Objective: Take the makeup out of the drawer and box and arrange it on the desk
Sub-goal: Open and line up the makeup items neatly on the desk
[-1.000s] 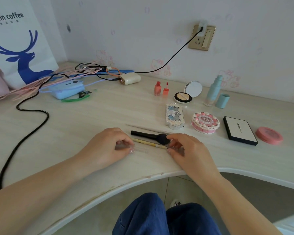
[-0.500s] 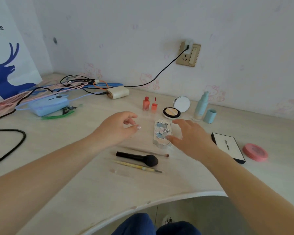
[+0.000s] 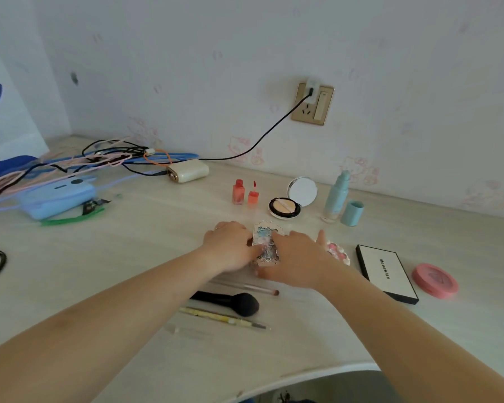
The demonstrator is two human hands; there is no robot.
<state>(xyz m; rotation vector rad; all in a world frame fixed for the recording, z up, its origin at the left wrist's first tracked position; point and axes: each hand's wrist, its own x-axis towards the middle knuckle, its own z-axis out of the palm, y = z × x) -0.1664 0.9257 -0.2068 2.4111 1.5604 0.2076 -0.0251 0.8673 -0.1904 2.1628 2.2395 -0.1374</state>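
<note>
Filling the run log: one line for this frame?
left hand + right hand: both on ornate palette | brushes on desk nearer the person | stage: arranging

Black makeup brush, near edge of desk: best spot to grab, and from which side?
Take the black makeup brush with the fluffy round head by its slim handle, pinching across it from above. It lies flat on the pale wooden desk, head pointing right, so the bristles stay untouched. Part of the handle is hidden under the left forearm; a thin yellow pencil lies close on the near side, so keep the grip narrow.
</note>
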